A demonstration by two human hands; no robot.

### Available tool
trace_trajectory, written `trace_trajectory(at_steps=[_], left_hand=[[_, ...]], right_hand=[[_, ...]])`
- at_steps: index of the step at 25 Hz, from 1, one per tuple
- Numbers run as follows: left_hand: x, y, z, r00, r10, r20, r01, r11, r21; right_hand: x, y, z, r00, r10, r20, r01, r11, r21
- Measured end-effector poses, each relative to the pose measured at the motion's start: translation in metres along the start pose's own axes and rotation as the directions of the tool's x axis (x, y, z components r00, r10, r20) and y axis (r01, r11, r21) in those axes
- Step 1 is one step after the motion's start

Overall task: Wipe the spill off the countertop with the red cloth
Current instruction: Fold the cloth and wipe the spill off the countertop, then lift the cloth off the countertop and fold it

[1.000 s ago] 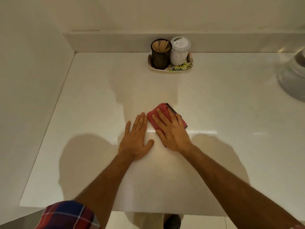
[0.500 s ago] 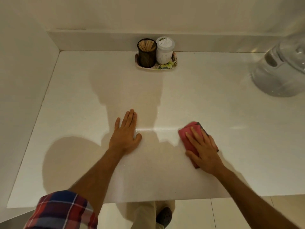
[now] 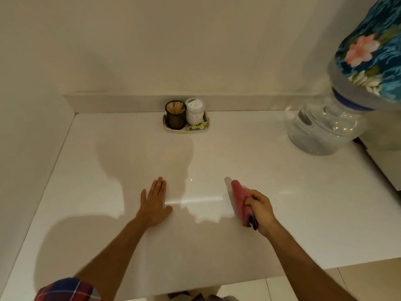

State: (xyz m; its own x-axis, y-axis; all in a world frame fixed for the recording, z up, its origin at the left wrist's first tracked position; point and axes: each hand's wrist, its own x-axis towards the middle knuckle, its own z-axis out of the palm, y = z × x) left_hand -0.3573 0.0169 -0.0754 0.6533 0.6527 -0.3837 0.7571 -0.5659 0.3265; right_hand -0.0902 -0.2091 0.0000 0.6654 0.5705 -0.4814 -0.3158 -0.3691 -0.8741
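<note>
The white countertop point(image 3: 282, 170) fills the middle of the head view. My right hand point(image 3: 261, 210) grips the folded red cloth point(image 3: 239, 197), which is tipped up on its edge just above the counter, right of centre. My left hand point(image 3: 154, 203) lies flat on the counter with its fingers together, palm down, about a hand's width left of the cloth. No spill shows on the glossy surface, only a bright reflection between the two hands.
A small tray point(image 3: 186, 126) against the back wall holds a dark cup of wooden sticks point(image 3: 175, 115) and a white lidded jar point(image 3: 194, 111). A water dispenser bottle point(image 3: 325, 129) with a floral cover point(image 3: 373, 46) stands at the right. Walls close the left and back.
My right hand swept the cloth rightward across the counter, then closed around it and lifted it onto its edge. My left hand stayed flat in place. The view tilted up.
</note>
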Motion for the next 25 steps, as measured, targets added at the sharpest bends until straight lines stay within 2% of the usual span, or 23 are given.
trace_trajectory(at_steps=[2, 4, 5, 6, 8, 10, 12, 15, 18, 21, 25], left_hand=[[-0.001, 0.024, -0.020, 0.996, -0.065, 0.060, 0.071, 0.993, -0.091], [-0.002, 0.061, -0.041, 0.996, -0.078, 0.032, 0.084, 0.954, -0.289], [-0.004, 0.084, -0.052, 0.997, -0.073, 0.035, 0.081, 0.893, -0.443], [-0.006, 0.106, -0.063, 0.997, -0.055, 0.062, 0.082, 0.778, -0.623], [-0.008, 0.150, -0.081, 0.994, 0.021, 0.111, 0.089, 0.466, -0.881], [-0.006, 0.181, -0.094, 0.995, 0.066, 0.078, 0.059, 0.245, -0.968], [0.000, 0.207, -0.109, 1.000, 0.008, -0.007, -0.008, 0.118, -0.993], [0.017, 0.233, -0.123, 0.985, -0.113, -0.134, -0.119, 0.133, -0.984], [0.035, 0.251, -0.130, 0.956, -0.179, -0.233, -0.199, 0.186, -0.962], [0.055, 0.267, -0.128, 0.962, -0.134, -0.239, -0.203, 0.235, -0.950], [0.089, 0.290, -0.115, 0.991, 0.001, -0.130, -0.125, 0.285, -0.950]], right_hand=[[-0.006, -0.014, -0.002, 0.989, 0.139, 0.052, -0.147, 0.956, 0.253], [-0.009, -0.031, 0.001, 0.975, 0.162, 0.149, -0.210, 0.892, 0.401], [-0.008, -0.045, 0.003, 0.972, 0.144, 0.185, -0.213, 0.872, 0.440], [-0.007, -0.058, 0.006, 0.968, 0.124, 0.217, -0.215, 0.857, 0.468], [-0.004, -0.085, 0.010, 0.944, 0.081, 0.319, -0.247, 0.815, 0.524], [-0.004, -0.111, 0.011, 0.890, 0.017, 0.455, -0.291, 0.790, 0.540], [-0.001, -0.134, 0.005, 0.856, -0.056, 0.514, -0.229, 0.851, 0.473], [0.010, -0.164, -0.007, 0.823, -0.157, 0.546, 0.012, 0.966, 0.260], [0.027, -0.187, -0.021, 0.837, -0.246, 0.489, 0.279, 0.960, 0.006], [0.057, -0.197, -0.040, 0.856, -0.278, 0.435, 0.350, 0.932, -0.093], [0.102, -0.194, -0.060, 0.905, -0.259, 0.336, 0.335, 0.923, -0.191]])
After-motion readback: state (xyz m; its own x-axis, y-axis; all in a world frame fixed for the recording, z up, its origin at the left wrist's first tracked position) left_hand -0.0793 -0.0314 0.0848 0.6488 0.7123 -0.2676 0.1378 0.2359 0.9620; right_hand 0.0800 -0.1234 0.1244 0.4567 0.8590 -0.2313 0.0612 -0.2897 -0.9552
